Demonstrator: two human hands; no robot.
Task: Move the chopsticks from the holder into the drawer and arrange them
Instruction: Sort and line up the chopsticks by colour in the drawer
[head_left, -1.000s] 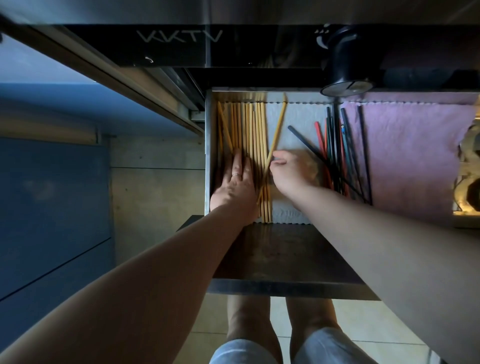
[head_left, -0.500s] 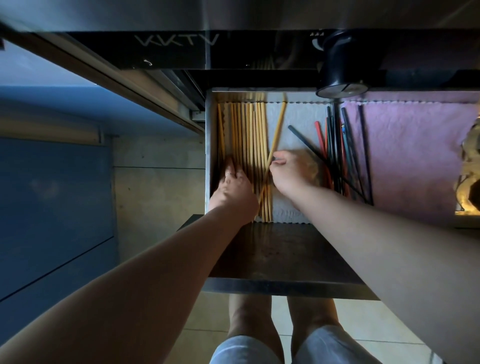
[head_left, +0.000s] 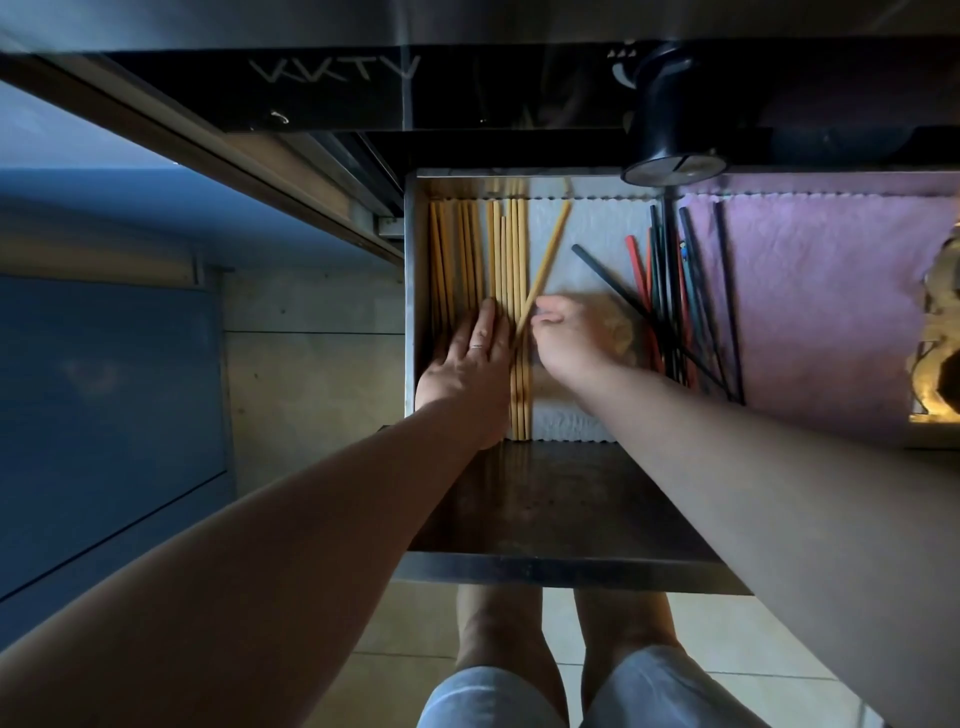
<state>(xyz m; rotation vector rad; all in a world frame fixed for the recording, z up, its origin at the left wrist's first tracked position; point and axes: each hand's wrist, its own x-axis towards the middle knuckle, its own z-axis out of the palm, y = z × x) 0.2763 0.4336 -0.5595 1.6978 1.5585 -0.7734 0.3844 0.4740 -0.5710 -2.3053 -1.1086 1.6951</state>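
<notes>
The open metal drawer (head_left: 561, 569) holds several wooden chopsticks (head_left: 506, 260) lying side by side along its left wall on a white liner (head_left: 597, 228). My left hand (head_left: 470, 364) lies flat on the left group, fingers straight, pressing them toward the wall. One wooden chopstick (head_left: 548, 260) lies slanted across the row; my right hand (head_left: 569, 340) pinches its lower part. Several dark and red chopsticks (head_left: 670, 296) lie loosely at the liner's right edge, one black stick slanting out to the left.
A pink cloth (head_left: 821, 301) lines the drawer's right part. A black round holder (head_left: 672, 130) stands on the counter edge above the drawer. A pale object (head_left: 940, 322) sits at the far right. My legs (head_left: 561, 649) stand below on a tiled floor.
My left hand flattened again and slid the left wooden chopsticks straight against the wall; the crooked one there now lies parallel. My right hand kept its pinch on the slanted chopstick.
</notes>
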